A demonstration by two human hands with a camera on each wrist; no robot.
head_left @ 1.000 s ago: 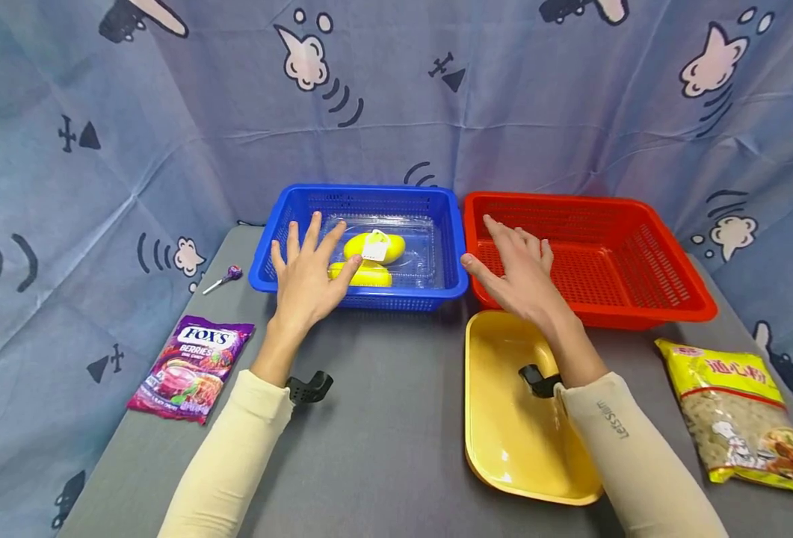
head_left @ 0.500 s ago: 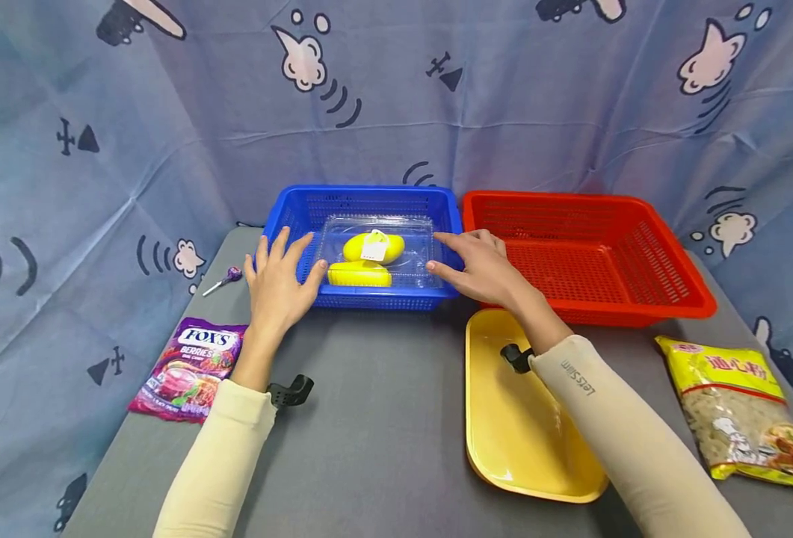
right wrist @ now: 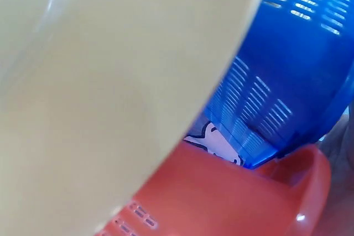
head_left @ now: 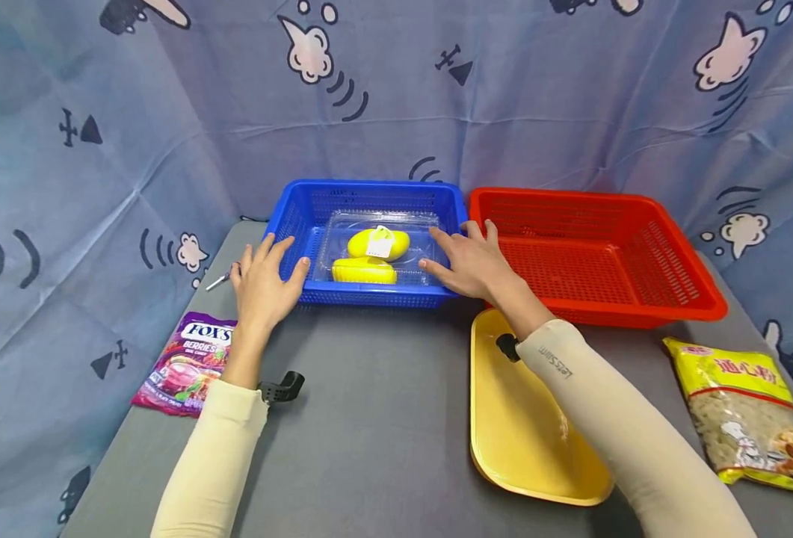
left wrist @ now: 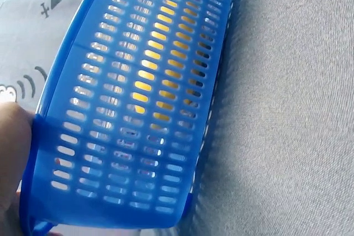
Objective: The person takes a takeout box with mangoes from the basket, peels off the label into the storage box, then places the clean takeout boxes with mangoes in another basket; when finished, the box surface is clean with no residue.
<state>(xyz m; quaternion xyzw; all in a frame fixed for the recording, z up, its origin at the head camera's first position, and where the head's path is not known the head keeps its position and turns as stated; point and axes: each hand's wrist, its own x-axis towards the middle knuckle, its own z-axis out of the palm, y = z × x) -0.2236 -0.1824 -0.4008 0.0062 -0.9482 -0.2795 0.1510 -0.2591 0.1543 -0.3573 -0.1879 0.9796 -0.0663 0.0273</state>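
A blue plastic basket (head_left: 383,300) stands at the back of the table. Inside it lies a clear plastic container (head_left: 332,224) with two yellow items, perhaps mangoes; the upper yellow item (head_left: 359,245) has a white label. My left hand (head_left: 261,288) grips the basket's left rim, its thumb over the inner side. At the opposite rim my right hand (head_left: 473,261) holds on, thumb and forefinger reaching inside and the other fingers spread outside. The left wrist view shows part of the left hand (left wrist: 11,153) against the basket corner; the right wrist view barely shows the right hand.
A red basket (head_left: 638,317) adjoins the blue one on the right. In front is a yellow tray (head_left: 517,433) under my right forearm. A purple candy bag (head_left: 184,370) and a lollipop (head_left: 217,281) lie left, a pasta bag (head_left: 739,411) right.
Both hands have come down from above the baskets: the left moved left to the blue basket's left rim, the right moved left to its right rim. The basket has hardly moved.
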